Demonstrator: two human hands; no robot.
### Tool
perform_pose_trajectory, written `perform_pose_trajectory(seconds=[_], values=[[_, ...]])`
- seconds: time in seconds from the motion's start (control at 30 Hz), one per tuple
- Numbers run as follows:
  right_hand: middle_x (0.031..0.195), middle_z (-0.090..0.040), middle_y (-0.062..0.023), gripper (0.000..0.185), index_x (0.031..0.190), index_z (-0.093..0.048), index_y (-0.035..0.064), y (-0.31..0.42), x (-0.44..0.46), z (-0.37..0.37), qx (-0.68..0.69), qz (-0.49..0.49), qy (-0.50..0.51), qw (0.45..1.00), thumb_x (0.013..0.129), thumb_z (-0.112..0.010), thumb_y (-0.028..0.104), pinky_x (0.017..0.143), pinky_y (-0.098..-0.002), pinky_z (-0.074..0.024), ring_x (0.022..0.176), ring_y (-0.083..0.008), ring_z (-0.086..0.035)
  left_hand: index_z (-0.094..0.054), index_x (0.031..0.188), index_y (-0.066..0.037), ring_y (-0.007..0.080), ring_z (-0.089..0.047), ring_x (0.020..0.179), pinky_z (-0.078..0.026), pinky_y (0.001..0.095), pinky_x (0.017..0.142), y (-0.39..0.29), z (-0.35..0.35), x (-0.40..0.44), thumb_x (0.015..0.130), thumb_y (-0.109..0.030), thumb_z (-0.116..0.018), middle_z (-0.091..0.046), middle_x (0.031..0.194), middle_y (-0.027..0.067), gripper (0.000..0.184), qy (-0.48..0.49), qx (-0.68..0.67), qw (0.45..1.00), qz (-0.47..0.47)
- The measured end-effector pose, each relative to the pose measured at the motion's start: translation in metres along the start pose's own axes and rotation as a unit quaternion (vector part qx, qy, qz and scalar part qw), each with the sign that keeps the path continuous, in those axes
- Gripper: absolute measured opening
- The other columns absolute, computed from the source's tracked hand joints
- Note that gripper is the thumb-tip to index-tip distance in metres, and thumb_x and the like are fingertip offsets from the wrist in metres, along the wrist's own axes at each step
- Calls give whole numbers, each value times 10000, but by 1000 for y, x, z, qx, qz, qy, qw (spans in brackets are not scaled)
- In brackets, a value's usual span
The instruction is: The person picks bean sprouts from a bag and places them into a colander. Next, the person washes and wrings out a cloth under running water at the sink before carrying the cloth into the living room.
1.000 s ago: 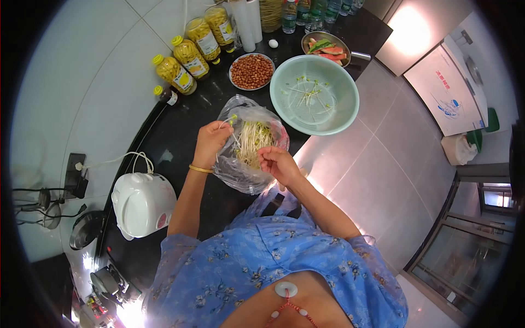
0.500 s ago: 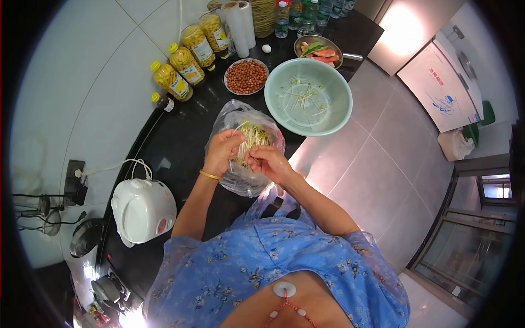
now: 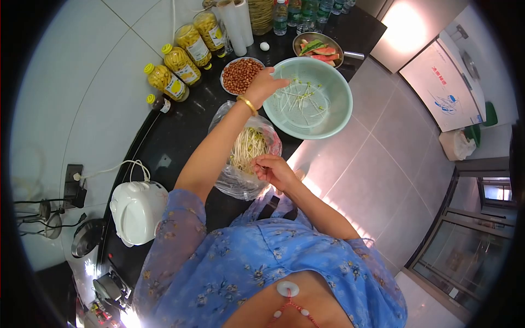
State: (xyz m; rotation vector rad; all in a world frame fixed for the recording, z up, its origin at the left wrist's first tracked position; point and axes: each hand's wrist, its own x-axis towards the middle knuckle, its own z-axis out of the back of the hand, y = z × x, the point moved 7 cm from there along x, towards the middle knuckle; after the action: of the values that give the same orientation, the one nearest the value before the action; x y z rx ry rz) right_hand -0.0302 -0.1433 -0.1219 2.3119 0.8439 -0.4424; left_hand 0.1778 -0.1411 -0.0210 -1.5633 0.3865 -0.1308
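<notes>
My left hand (image 3: 266,84) reaches over the near-left rim of the pale green basin (image 3: 345,104), thumb and fingers apart, nothing visible held. Thin bean sprouts (image 3: 303,99) lie scattered inside the basin. My right hand (image 3: 273,169) is closed in a pinch at the right side of the clear plastic bag (image 3: 239,185); what its fingertips hold is too small to make out. A heap of bean sprouts (image 3: 247,148) fills the open bag, partly behind my left forearm.
A plate of reddish nuts (image 3: 237,76) sits left of the basin. Beyond are an egg (image 3: 264,46), a pan with watermelon pieces (image 3: 322,53), yellow-capped jars (image 3: 181,64) and water bottles (image 3: 280,18). A white appliance (image 3: 136,213) stands at the left.
My left hand has moved from above the bag, where it pinched a sprout, up and right to the basin, and has opened. My right hand stays near the bag, slightly lower than half a second ago.
</notes>
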Motion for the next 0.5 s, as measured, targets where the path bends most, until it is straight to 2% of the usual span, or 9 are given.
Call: perform_pose_trajectory(seconds=[0.07,0.13,0.2,0.3,0.37,0.4,0.47,0.5], values=[[693,-597,-55,139,899,-598,-22,3,0,6,7,3,-1,1000,843,-516,76,518,-226,-474,540,-119,-554,-583,964,6,80,-521,630,-422,212,553,18,25,2,762,-141,-661,-569,732,10,261,-28,165,981,-101],[704,-595,-59,136,900,-598,-26,3,0,10,16,6,-3,1000,840,-516,65,532,-225,-474,565,-123,-554,-602,914,-8,64,-516,614,-411,209,524,38,40,-27,757,-111,-642,-579,726,6,192,28,87,996,10],[702,-595,-57,130,894,-598,-22,2,2,12,21,9,1,1000,841,-512,60,524,-223,-472,554,-120,-553,-618,850,-18,52,-498,574,-392,201,490,56,59,-61,766,-99,-624,-570,687,-16,117,-2,124,992,26],[696,-596,-54,128,893,-599,-17,0,3,12,15,5,-1,1000,845,-508,59,518,-224,-472,539,-118,-551,-633,804,-29,68,-517,556,-405,221,485,112,86,-93,741,-116,-640,-589,656,9,107,-8,200,979,35],[694,-596,-53,129,895,-599,-15,-2,4,9,14,2,4,1000,847,-506,60,515,-225,-472,535,-118,-551,-643,788,-41,171,-594,590,-455,301,530,126,93,-107,716,-180,-648,-624,678,91,156,-30,400,916,2],[692,-596,-53,130,897,-599,-14,-4,3,7,12,-2,8,1000,849,-504,60,512,-226,-472,532,-118,-552,-643,788,-41,171,-594,590,-455,301,530,124,89,-110,716,-180,-648,-624,678,91,156,-30,399,916,2],[691,-596,-52,131,897,-599,-15,-6,2,3,2,2,4,1000,851,-503,61,509,-226,-471,533,-118,-552,-638,751,-50,296,-622,664,-477,388,597,123,83,-113,701,-243,-638,-623,713,156,199,-62,541,837,57],[690,-596,-50,132,897,-599,-16,-5,1,1,-8,7,-1,1000,853,-501,63,506,-227,-470,534,-118,-553,-638,751,-50,296,-622,664,-477,388,597,127,83,-111,701,-243,-638,-623,713,156,199,-62,538,839,54]])
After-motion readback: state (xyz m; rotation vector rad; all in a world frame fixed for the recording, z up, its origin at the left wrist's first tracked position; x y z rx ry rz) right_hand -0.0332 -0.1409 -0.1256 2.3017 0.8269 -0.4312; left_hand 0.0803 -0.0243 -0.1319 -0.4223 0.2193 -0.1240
